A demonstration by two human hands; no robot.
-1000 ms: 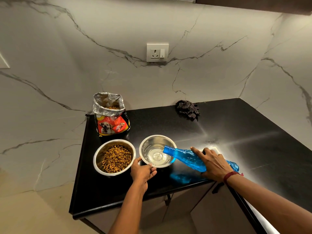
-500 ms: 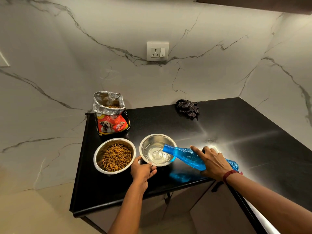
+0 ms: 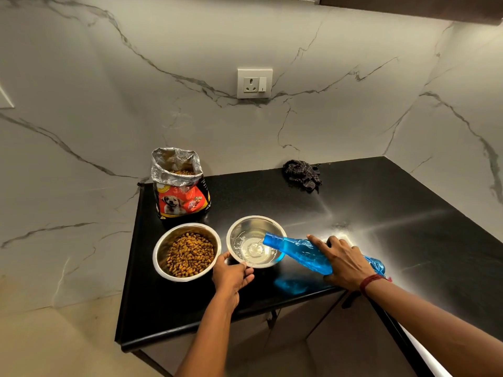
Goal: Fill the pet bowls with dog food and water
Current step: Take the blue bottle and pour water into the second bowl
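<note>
Two steel bowls sit side by side on the black counter (image 3: 381, 213). The left bowl (image 3: 160, 254) holds brown kibble. The right bowl (image 3: 239, 229) has water in its bottom. My left hand (image 3: 231, 276) grips the near rim of the right bowl. My right hand (image 3: 344, 261) holds a blue plastic bottle (image 3: 296, 250) tilted almost flat, its open mouth over the right bowl with water running out.
An open dog food bag (image 3: 179, 186) stands behind the left bowl at the counter's back left corner. A crumpled dark cloth (image 3: 302, 172) lies by the back wall. A wall socket (image 3: 254, 83) sits above. The counter's front edge runs just below my hands.
The bottle stays tilted over the right bowl and water keeps flowing in. Both hands hold nearly the same places.
</note>
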